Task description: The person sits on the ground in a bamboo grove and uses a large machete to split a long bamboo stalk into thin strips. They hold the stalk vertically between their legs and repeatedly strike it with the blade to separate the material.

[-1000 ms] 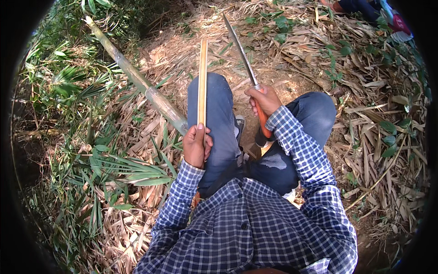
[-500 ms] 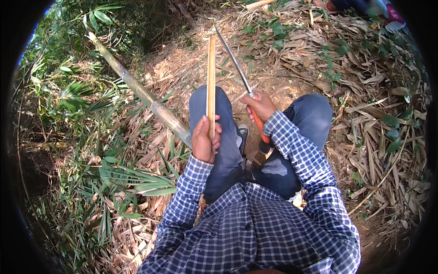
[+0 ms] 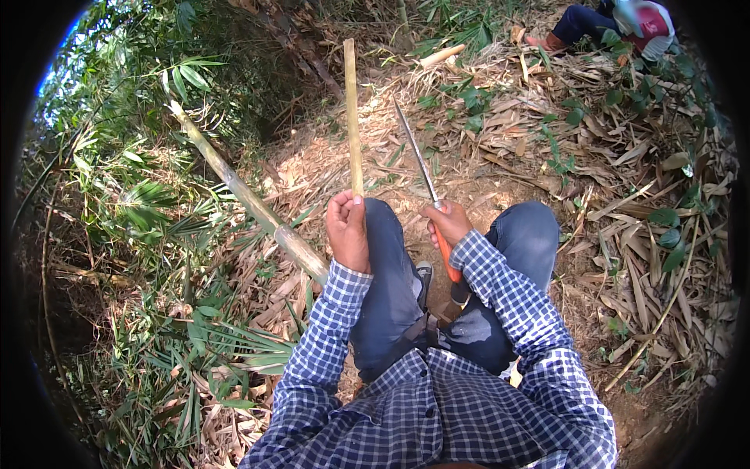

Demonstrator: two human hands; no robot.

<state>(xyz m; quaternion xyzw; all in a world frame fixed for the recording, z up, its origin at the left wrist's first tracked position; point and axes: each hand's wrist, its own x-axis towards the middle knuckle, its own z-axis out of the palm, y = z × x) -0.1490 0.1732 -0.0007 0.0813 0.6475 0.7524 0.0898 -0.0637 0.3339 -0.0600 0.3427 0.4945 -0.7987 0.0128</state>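
Note:
My left hand [image 3: 349,232] is closed on the lower end of a flat split bamboo strip [image 3: 353,117]. The strip stands nearly upright in the picture beyond my left knee, its pale greenish-yellow face showing. In my right hand [image 3: 449,225], above the gap between my knees, is a long, narrow-bladed knife [image 3: 416,150]. Its orange handle runs down past my fist, and its blade points away and slightly left. Blade and strip are apart. My palms and some fingers are hidden.
A thick bamboo pole [image 3: 242,191] slants across the left, ending near my left forearm. Dry leaves [image 3: 500,141] and green foliage [image 3: 133,203] surround me. A short bamboo piece [image 3: 442,55] lies ahead. Another person's leg [image 3: 578,30] shows at the far right.
The strip has turned from its pale, edged side to a flat greenish-yellow face and moved slightly left. My left hand has rotated, its back now showing more. The knife remains in my right hand.

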